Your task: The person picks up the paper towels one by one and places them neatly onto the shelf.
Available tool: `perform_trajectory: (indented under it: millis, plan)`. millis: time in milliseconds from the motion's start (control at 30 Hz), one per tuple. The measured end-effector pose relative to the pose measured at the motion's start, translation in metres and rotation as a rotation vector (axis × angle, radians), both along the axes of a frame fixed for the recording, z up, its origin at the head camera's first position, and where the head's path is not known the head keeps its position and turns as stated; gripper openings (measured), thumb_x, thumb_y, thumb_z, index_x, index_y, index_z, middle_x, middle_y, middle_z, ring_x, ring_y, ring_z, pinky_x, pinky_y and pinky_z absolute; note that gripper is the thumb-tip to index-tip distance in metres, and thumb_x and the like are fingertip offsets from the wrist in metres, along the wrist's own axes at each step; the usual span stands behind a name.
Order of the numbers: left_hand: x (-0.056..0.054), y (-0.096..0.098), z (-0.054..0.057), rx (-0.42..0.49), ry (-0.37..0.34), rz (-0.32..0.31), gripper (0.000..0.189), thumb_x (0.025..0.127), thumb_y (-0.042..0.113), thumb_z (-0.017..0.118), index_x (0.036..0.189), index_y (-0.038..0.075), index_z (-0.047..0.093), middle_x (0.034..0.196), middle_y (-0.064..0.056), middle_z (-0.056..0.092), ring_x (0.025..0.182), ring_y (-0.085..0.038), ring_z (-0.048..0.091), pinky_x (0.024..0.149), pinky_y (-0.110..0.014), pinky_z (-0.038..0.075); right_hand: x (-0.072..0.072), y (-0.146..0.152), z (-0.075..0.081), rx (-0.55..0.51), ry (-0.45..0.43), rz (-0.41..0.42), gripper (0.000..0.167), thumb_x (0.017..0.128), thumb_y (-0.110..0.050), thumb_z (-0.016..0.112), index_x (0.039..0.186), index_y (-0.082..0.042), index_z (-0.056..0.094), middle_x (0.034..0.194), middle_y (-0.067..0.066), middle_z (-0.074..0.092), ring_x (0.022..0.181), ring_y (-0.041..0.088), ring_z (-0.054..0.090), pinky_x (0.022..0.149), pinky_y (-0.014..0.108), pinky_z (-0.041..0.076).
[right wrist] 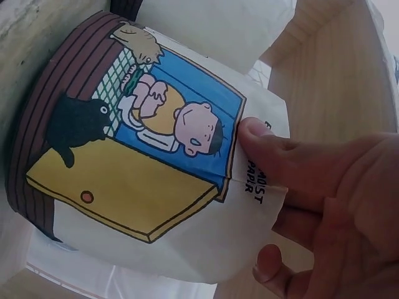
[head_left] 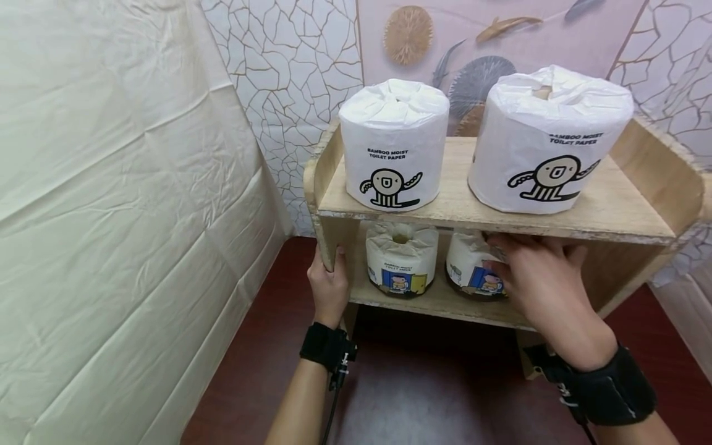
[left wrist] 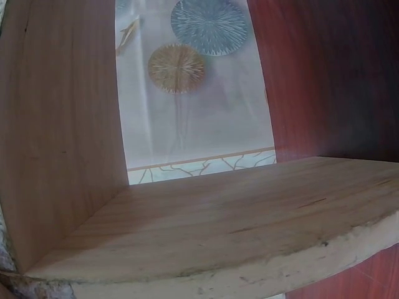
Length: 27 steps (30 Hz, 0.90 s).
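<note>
A wooden shelf unit (head_left: 384,217) stands in front of me. My left hand (head_left: 328,284) grips the front edge of its left side panel (head_left: 322,238), fingers wrapped over the wood. On the lower level, my right hand (head_left: 542,278) holds a toilet roll (head_left: 467,262) at its top, thumb on the printed front. In the right wrist view this toilet roll (right wrist: 168,143) shows a cartoon figure, a cat and a yellow door; some fingers are behind it. A matching toilet roll (head_left: 403,262) stands to its left.
Two larger white-wrapped toilet rolls, one on the left (head_left: 395,148) and one on the right (head_left: 547,145), stand on the upper board. A cream fabric wall (head_left: 111,204) rises on the left. Patterned wall covering (head_left: 295,80) hangs behind. The unit stands on a dark red surface (head_left: 233,371).
</note>
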<state>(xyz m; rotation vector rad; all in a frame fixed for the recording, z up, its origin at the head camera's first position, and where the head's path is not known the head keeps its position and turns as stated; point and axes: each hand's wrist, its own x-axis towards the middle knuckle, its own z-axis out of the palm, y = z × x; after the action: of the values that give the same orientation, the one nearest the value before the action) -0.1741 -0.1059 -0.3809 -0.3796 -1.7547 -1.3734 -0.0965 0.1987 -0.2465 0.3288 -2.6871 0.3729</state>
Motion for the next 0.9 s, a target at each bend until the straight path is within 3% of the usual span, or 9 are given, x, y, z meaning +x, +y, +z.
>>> perform_trajectory:
  millis: [133,400,667,900]
  plan:
    - [0.0,0.0,0.0,0.006,-0.001,0.002,0.037,0.106,0.002,0.061,0.143,-0.002,0.058,0.112,-0.025,0.071,0.066,-0.021,0.052,0.062,-0.033,0.043,0.001,0.001,-0.001,-0.003,-0.013,0.002,0.035,0.096,-0.016,0.077,0.129,-0.011,0.069,0.144,0.024,0.059,0.129,0.056,0.041,0.084,0.078,0.026]
    - [0.0,0.0,-0.001,0.002,-0.004,0.008,0.036,0.107,0.003,0.06,0.143,-0.002,0.058,0.102,-0.027,0.069,0.06,-0.019,0.046,0.058,-0.032,0.041,0.005,0.001,-0.008,0.008,0.046,0.011,0.035,0.093,-0.015,0.08,0.126,-0.009,0.071,0.138,0.023,0.064,0.116,0.058,0.045,0.078,0.077,0.029]
    - [-0.001,0.0,-0.002,0.001,-0.018,0.01,0.037,0.108,0.004,0.06,0.145,-0.001,0.058,0.112,-0.024,0.071,0.07,-0.026,0.059,0.063,-0.033,0.045,0.009,0.001,-0.009,0.029,0.085,0.009,0.035,0.091,-0.014,0.082,0.124,-0.008,0.073,0.136,0.021,0.066,0.115,0.058,0.043,0.071,0.076,0.03]
    - [-0.001,0.0,-0.002,-0.003,-0.017,0.01,0.038,0.108,0.005,0.06,0.146,0.001,0.057,0.115,-0.024,0.072,0.069,-0.024,0.058,0.062,-0.033,0.045,0.011,0.002,-0.01,0.025,0.089,0.0,0.035,0.09,-0.014,0.082,0.123,-0.007,0.073,0.135,0.02,0.066,0.117,0.059,0.041,0.071,0.077,0.03]
